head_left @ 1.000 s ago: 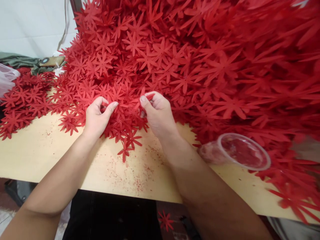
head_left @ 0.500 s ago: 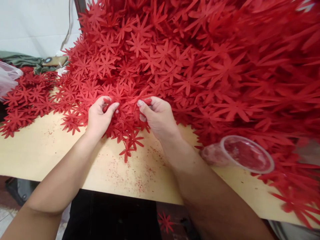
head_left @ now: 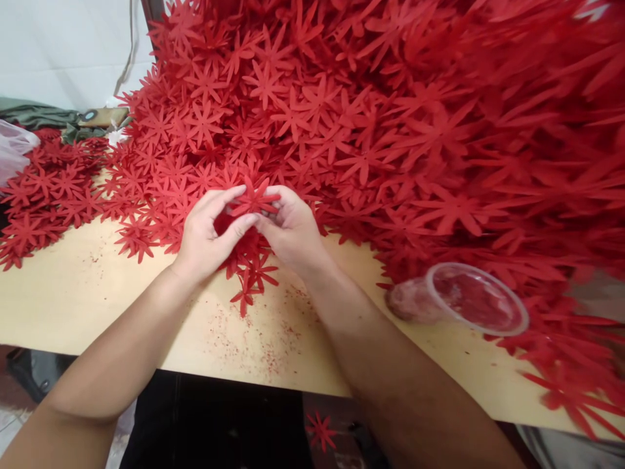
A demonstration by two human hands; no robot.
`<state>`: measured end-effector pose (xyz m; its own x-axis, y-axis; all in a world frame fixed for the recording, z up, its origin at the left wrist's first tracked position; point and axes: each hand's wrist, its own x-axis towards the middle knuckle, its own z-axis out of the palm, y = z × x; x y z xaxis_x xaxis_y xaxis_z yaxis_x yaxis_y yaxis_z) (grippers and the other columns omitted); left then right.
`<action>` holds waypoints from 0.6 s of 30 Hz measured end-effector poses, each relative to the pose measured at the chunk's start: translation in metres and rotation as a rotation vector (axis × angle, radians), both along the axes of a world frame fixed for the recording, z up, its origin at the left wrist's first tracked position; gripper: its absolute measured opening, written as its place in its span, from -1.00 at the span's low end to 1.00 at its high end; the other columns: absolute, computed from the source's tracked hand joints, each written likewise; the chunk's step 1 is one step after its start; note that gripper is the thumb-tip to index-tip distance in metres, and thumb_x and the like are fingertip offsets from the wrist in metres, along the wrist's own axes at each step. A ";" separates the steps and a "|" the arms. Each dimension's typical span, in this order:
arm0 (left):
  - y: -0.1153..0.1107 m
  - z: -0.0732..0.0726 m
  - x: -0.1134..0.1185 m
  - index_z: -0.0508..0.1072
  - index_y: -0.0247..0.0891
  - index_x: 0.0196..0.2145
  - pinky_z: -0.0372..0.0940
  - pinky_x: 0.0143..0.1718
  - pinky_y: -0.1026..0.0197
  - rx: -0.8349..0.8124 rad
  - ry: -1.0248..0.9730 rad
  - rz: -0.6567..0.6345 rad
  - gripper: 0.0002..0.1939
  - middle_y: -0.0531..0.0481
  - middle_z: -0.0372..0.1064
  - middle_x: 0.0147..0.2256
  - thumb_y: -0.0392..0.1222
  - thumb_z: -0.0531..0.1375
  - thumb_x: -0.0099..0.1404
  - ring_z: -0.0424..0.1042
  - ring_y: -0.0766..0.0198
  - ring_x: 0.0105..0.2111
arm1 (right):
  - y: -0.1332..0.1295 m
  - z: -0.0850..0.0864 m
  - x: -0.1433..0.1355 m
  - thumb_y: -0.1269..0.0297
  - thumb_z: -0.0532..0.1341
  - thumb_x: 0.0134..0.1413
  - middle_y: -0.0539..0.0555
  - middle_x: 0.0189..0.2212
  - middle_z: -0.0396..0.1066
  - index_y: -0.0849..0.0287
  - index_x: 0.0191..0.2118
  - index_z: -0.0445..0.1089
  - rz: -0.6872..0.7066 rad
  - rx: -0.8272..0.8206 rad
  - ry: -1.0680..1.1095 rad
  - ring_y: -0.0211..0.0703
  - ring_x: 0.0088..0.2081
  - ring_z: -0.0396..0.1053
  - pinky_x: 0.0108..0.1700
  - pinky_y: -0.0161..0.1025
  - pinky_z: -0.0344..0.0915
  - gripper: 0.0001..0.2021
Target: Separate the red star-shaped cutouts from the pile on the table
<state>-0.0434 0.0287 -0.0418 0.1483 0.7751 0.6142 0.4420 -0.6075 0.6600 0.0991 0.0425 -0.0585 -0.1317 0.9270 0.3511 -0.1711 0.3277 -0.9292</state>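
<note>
Between my two hands is a red flower-shaped cutout [head_left: 254,199] with several narrow petals spread outward. My left hand [head_left: 211,221] curls round its left side, the thumb at the lower edge and the fingers on the petals. From the other side my right hand [head_left: 289,225] grips the same cutout, its thumb tip meeting the left thumb. Some of the fingertips are hidden behind the petals. Right behind and below the hands lies a large pile of matching red cutouts [head_left: 317,107].
A clear plastic cup [head_left: 430,296] lies on its side at the right of the pale table [head_left: 146,312]. Red crumbs dot the surface. A smaller heap of red cutouts [head_left: 43,189], a plastic bag [head_left: 14,146] and a phone-like object [head_left: 103,117] are at left. One cutout [head_left: 321,431] lies below the table edge.
My hands have come together from apart, the left moving right and the right moving left. A single red cutout now shows spread open between them.
</note>
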 end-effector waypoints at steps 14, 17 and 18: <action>0.004 -0.015 0.008 0.43 -0.21 -0.11 0.31 -0.25 0.32 -0.498 -0.558 -0.081 -0.60 0.11 0.34 -0.42 -0.13 0.33 0.07 0.34 0.44 -0.40 | -0.005 -0.002 -0.004 0.18 0.26 0.00 0.02 -0.32 0.44 0.12 -0.22 0.25 0.029 -0.053 -0.004 -0.23 -0.25 0.44 -0.07 -0.17 0.39 -0.75; 0.000 -0.015 0.008 0.46 -0.25 -0.29 0.30 -0.21 0.30 -0.494 -0.535 -0.091 -0.74 0.07 0.36 -0.39 -0.06 0.30 0.10 0.35 0.41 -0.36 | -0.004 -0.007 -0.004 0.22 0.23 0.02 0.03 -0.32 0.41 0.11 -0.24 0.25 -0.057 -0.028 -0.094 -0.22 -0.25 0.39 -0.07 -0.14 0.36 -0.81; 0.000 -0.015 0.007 0.46 -0.26 -0.32 0.29 -0.17 0.29 -0.478 -0.519 -0.078 -0.76 0.05 0.37 -0.36 -0.06 0.30 0.10 0.36 0.40 -0.33 | -0.005 -0.009 -0.005 0.24 0.20 0.04 0.05 -0.30 0.39 0.11 -0.24 0.26 -0.085 -0.002 -0.133 -0.20 -0.23 0.37 -0.05 -0.11 0.35 -0.84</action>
